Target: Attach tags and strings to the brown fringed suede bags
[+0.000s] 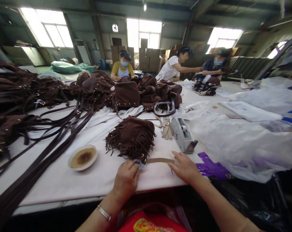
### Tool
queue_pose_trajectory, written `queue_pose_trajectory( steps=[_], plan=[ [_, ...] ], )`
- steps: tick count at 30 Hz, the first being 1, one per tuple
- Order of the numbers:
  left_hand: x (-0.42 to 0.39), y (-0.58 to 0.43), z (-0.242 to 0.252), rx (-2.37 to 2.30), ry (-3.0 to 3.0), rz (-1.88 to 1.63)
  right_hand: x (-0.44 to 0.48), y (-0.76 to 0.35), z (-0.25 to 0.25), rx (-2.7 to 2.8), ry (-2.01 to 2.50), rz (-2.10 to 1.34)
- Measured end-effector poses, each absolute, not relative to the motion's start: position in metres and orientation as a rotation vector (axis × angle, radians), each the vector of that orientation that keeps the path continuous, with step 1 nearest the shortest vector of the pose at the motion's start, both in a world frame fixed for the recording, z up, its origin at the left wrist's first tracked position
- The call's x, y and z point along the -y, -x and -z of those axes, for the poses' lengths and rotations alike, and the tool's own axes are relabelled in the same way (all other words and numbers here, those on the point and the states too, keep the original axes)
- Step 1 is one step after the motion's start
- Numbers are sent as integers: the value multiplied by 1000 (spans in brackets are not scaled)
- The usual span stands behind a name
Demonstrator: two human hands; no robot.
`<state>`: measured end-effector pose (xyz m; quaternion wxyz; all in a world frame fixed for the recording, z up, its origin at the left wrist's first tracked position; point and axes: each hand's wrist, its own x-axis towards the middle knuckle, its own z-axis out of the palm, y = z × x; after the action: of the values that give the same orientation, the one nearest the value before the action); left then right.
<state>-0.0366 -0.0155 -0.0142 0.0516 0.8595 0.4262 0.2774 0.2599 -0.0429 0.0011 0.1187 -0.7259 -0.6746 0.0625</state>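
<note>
A dark brown fringed bag [131, 135] lies on the white-covered table, its gold eyelets along the lower side. My left hand [126, 177] is closed at the bag's near corner, by a small bluish see-through piece [139, 163]; what exactly its fingers grip is partly hidden. From that corner a flat brown strip [160, 160] runs right, and my right hand [184, 166] pinches its far end between thumb and fingers. Just beyond the right hand stands a grey tape dispenser [183, 137], with several loose tan strips [168, 129] beside it.
A shallow dish [94, 161] of brownish stuff sits left of the bag. Brown bags [126, 93] are heaped behind, with long straps [71, 129] trailing left. Clear plastic [233, 145] and a purple-printed wrapper [212, 167] cover the right side. Several people work across the table.
</note>
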Motion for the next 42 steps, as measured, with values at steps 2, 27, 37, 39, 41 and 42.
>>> queue_pose_trajectory(
  steps=[2,27,37,39,41,42],
  plan=[
    [17,36,14,-1299,-2615,-828,34,-253,-9,2057,2127,-206],
    [11,24,-39,-1278,-1194,-640,24,-227,4,2040,1976,-476],
    [14,25,-29,-1248,-1044,-628,22,-223,-2,2248,1964,-263],
    [14,24,-27,-1261,-1053,-631,22,-219,-5,2348,1942,-228],
    [14,24,-25,-1267,-1058,-638,25,-214,-8,2424,1931,-192],
    [14,24,-24,-1266,-1060,-638,26,-212,-10,2454,1924,-175]
  ],
)
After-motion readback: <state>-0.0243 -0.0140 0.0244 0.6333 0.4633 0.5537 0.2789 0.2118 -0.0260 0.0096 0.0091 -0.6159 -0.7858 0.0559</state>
